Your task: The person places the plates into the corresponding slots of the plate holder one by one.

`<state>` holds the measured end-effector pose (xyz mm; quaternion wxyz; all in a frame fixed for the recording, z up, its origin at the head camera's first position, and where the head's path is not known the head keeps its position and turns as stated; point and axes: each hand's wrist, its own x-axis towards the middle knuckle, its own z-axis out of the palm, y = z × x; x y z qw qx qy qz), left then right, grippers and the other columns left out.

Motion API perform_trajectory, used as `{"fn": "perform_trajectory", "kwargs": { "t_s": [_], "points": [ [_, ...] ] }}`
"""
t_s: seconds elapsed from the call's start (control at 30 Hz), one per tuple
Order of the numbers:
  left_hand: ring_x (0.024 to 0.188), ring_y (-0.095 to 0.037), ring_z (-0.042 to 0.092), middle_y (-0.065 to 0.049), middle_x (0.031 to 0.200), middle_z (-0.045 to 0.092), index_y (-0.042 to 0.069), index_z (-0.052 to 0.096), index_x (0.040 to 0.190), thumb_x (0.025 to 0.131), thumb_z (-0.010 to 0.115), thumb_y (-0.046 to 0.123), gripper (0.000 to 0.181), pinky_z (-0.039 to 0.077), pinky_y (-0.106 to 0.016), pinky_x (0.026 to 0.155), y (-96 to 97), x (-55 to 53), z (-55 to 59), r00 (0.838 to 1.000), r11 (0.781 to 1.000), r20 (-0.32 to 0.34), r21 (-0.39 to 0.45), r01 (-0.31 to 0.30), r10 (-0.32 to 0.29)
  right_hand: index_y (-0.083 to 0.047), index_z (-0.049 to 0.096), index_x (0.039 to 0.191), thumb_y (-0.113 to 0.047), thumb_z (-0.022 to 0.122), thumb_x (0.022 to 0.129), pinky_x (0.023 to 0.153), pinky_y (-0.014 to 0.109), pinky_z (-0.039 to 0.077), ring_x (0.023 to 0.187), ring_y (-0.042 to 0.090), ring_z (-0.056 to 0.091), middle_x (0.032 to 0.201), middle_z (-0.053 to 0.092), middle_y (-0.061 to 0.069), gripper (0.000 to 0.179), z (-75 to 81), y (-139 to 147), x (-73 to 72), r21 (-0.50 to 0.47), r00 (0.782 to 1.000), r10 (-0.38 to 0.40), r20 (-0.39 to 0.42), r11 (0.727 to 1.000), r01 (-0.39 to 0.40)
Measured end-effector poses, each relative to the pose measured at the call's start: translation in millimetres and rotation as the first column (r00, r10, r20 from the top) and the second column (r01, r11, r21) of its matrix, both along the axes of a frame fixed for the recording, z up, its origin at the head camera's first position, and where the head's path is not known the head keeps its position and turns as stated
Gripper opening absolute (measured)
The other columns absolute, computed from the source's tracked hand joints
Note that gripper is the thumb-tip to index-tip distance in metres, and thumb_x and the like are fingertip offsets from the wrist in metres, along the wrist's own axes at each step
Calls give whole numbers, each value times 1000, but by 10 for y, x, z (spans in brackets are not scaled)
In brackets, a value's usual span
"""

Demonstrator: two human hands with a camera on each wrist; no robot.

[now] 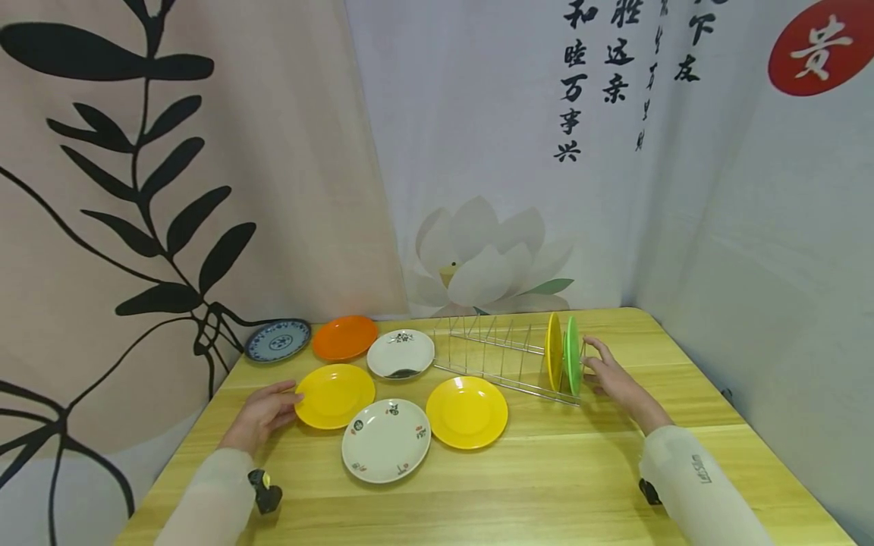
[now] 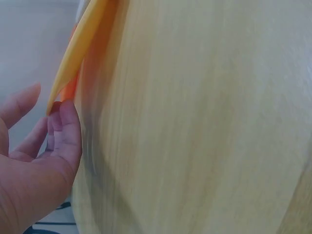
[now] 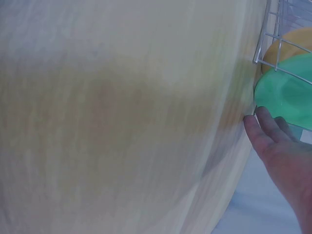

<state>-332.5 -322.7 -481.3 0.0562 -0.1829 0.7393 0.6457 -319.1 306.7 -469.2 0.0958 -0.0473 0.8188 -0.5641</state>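
Head view: left hand (image 1: 262, 413) at the left yellow plate (image 1: 336, 396), right hand (image 1: 614, 379) by the wire rack (image 1: 507, 384)

From my end, I see two pale sleeves (image 1: 208, 497) reaching in over the near edge of the table (image 1: 519, 485). Nearest that edge lies the floral plate (image 1: 386, 441), with the right yellow plate (image 1: 467, 413) beside it.

Toward the table's left edge, the left hand's fingers are parted around the rim of the left yellow plate, tips touching it; I cannot tell whether they pinch.

Toward the right edge, the right hand's fingers are apart and loosely bent, tips at the rack's end, just beside the green plate (image 1: 573, 356); I can't make out contact. That plate stands upright in the rack, next to an upright yellow plate (image 1: 554, 353).

Along the far edge, I have the white plate (image 1: 401, 350) left of the rack, then the orange plate (image 1: 344, 338), and the blue-patterned plate (image 1: 278, 340) at the far left corner. Behind hangs a printed backdrop (image 1: 307, 152).
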Motion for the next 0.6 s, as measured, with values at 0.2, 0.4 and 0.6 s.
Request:
{"fn": "perform_trajectory", "kwargs": {
  "t_s": [0.2, 0.4, 0.6],
  "points": [
    [86, -12, 63, -33, 148, 35, -10, 30, 149, 90, 66, -4, 69, 59, -29, 78, 28, -7, 7, 999, 999, -39, 29, 31, -30, -19, -9, 158, -42, 29, 107, 109, 71, 21, 137, 57, 23, 157, 1, 36, 68, -6, 5, -6, 4, 1000, 0, 5, 1000, 0],
    [89, -12, 64, -34, 150, 31, -13, 28, 149, 89, 67, -6, 72, 58, -27, 78, 30, -11, -16, 997, 998, -58, 35, 56, -53, -19, -10, 158, -43, 29, 107, 109, 72, 21, 137, 58, 22, 157, 0, 36, 68, -6, 8, -6, 2, 1000, 5, 4, 1000, -5],
    [86, -9, 63, -32, 150, 34, -12, 32, 147, 89, 65, -7, 67, 58, -26, 76, 15, -18, -50, 998, 999, -50, 11, 43, -42, -19, -9, 158, -43, 28, 107, 109, 71, 21, 137, 57, 22, 157, 1, 36, 67, 0, 0, -5, 4, 1000, 2, 4, 1000, -2]
  ]
}}
